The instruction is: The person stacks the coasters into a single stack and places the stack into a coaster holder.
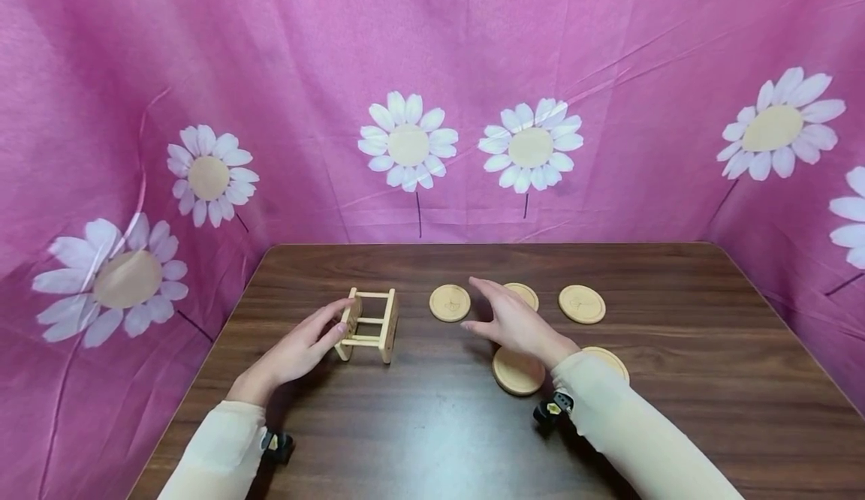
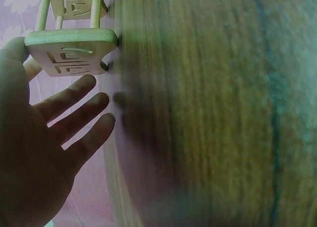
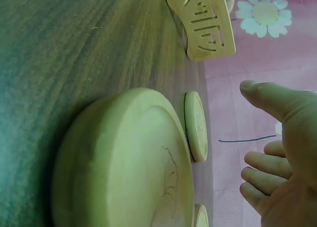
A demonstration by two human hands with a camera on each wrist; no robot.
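Note:
In the head view a small wooden coaster holder point(image 1: 367, 340), two side panels joined by rods, stands on the left part of the table. My left hand point(image 1: 302, 350) holds its left panel at the upper edge with thumb and index finger. The other three fingers point(image 2: 81, 133) are spread below the cut-out panel point(image 2: 74, 58) in the left wrist view. My right hand point(image 1: 516, 320) hovers among round wooden coasters, thumb and fingers apart with nothing between them. A coaster point(image 1: 449, 302) lies just left of its fingertips; another point(image 1: 519, 380) is partly hidden beneath it.
Behind the right hand a coaster point(image 1: 527, 293) shows partly, and one more point(image 1: 582, 304) lies to its right. The right sleeve overlaps another coaster point(image 1: 613, 361). A pink curtain point(image 1: 466, 49) with printed daisies surrounds the brown wooden table point(image 1: 419, 440).

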